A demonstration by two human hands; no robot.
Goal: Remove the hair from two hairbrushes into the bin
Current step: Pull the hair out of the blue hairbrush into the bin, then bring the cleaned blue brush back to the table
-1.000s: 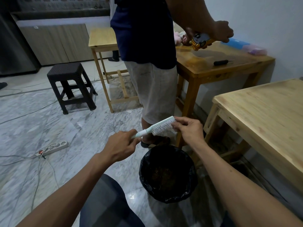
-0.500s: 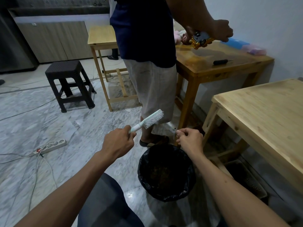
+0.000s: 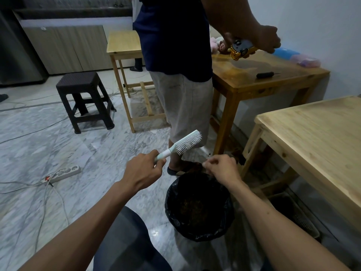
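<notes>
The grey-veined marble floor (image 3: pixel 64 137) fills the left and lower frame, crossed by loose cables and a white power strip (image 3: pixel 64 173) at mid-left; pale wooden tables stand along the right, the nearest one (image 3: pixel 316 137) bare, and another person (image 3: pixel 175 75) stands at upper centre working at a darker table. At lower centre sits the round bin lined with a black plastic bag (image 3: pixel 172 212), brownish matter already inside. Just over its far rim the right hand (image 3: pixel 220 167) has its fingertips pinched together, seemingly on a pulled tuft, though I cannot make out any hair. The left hand (image 3: pixel 142 171) is closed around the handle of the white and pale-green plastic hairbrush (image 3: pixel 185 144), held up-left of the bin, bristles down-right and looking clean. I'd judge this brush nearly finished; a second brush is nowhere visible.
</notes>
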